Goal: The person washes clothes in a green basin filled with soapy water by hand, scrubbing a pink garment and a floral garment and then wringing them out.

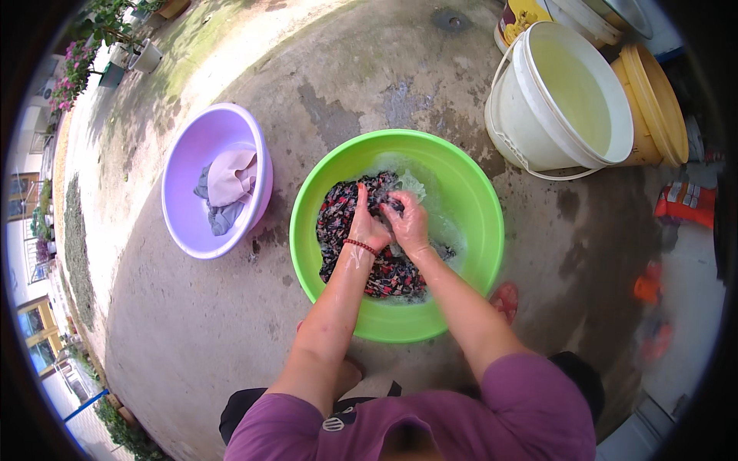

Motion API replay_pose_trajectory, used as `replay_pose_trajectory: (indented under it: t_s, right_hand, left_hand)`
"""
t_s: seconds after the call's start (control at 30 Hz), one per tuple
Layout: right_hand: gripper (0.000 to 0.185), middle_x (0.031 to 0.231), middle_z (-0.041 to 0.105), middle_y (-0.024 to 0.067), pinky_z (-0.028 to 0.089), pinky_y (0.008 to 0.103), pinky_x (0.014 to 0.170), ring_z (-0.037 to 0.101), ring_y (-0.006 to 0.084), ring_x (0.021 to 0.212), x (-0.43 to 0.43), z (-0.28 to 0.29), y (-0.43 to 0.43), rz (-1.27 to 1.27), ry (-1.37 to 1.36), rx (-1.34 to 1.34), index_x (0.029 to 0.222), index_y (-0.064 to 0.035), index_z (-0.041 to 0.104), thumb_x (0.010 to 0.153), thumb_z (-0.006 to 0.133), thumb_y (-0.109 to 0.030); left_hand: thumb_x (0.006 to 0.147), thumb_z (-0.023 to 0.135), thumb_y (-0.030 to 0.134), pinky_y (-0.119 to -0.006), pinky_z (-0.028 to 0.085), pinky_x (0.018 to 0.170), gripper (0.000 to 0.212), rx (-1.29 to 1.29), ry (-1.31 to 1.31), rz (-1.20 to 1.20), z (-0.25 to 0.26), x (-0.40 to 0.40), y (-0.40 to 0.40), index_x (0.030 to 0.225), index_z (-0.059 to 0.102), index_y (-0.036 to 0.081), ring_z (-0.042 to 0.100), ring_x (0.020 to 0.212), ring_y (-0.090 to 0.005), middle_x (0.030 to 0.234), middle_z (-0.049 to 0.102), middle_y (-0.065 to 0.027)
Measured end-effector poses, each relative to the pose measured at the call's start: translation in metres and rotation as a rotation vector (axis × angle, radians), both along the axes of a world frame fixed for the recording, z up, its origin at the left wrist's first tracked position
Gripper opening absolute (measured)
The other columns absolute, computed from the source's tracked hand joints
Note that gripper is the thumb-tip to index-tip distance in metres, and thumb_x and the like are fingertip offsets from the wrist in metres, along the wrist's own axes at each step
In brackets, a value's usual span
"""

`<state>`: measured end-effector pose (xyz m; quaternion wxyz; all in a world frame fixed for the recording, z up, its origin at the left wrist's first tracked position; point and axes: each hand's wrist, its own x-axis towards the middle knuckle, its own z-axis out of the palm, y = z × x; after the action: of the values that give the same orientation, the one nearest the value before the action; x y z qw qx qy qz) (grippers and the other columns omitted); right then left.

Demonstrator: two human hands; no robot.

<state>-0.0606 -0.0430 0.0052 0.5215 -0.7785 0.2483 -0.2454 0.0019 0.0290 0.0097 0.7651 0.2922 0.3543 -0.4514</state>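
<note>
A wet black garment with a red and pale floral print lies bunched in soapy water in a bright green plastic basin. My left hand grips a fold of it, thumb pointing up and the other fingers mostly hidden. Just to its right, my right hand pinches the same cloth with curled fingers. Both hands are wet, and a dark red bead bracelet circles my left wrist. White suds float beyond my right hand.
On the concrete ground, a purple basin to the left holds pink and grey cloths. A white bucket of liquid stands at the upper right beside a yellow bucket. A red package lies at far right.
</note>
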Motion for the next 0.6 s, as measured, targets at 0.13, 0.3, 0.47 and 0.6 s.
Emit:
replay_pose_trajectory:
  t_s: [0.13, 0.3, 0.47, 0.6]
  right_hand:
    - [0.019, 0.058, 0.049, 0.0042, 0.037, 0.0291, 0.051, 0.050, 0.0209, 0.053, 0.003, 0.082, 0.035, 0.279, -0.105, -0.210, 0.056, -0.0084, 0.046, 0.063, 0.061, -0.018]
    - [0.022, 0.047, 0.039, 0.0114, 0.030, 0.0292, 0.039, 0.037, 0.0243, 0.040, 0.029, 0.007, -0.034, -0.151, 0.261, 0.214, 0.049, -0.0024, 0.039, 0.063, 0.055, -0.009]
    - [0.027, 0.053, 0.035, 0.0047, 0.026, 0.0280, 0.054, 0.039, 0.0213, 0.058, 0.017, 0.056, 0.057, 0.203, -0.228, 0.070, 0.048, -0.0076, 0.028, 0.050, 0.054, -0.001]
    - [0.032, 0.048, 0.024, -0.0001, 0.025, 0.0255, 0.045, 0.026, 0.0113, 0.046, 0.029, 0.027, 0.025, 0.098, -0.231, 0.053, 0.051, -0.0084, 0.023, 0.059, 0.052, 0.003]
  left_hand:
    - [0.081, 0.041, 0.027, -0.032, 0.039, 0.078, 0.033, -0.105, -0.464, -0.095, 0.017, -0.009, 0.022, 0.104, 0.045, 0.004, 0.050, 0.080, -0.0196, 0.086, 0.051, -0.0096]
    - [0.082, 0.039, 0.031, -0.030, 0.039, 0.075, 0.028, 0.158, -0.037, -0.175, 0.020, -0.027, -0.025, 0.094, 0.053, 0.009, 0.052, 0.082, -0.0170, 0.093, 0.056, -0.0036]
    - [0.081, 0.043, 0.028, -0.033, 0.039, 0.075, 0.019, -0.329, -0.446, 0.031, -0.021, -0.002, 0.032, 0.078, 0.052, 0.012, 0.050, 0.072, -0.0157, 0.076, 0.054, -0.0017]
    - [0.082, 0.041, 0.034, -0.028, 0.044, 0.069, 0.028, -0.262, -0.134, 0.077, -0.021, -0.005, 0.028, 0.085, 0.054, 0.009, 0.052, 0.067, -0.0161, 0.076, 0.057, -0.0034]
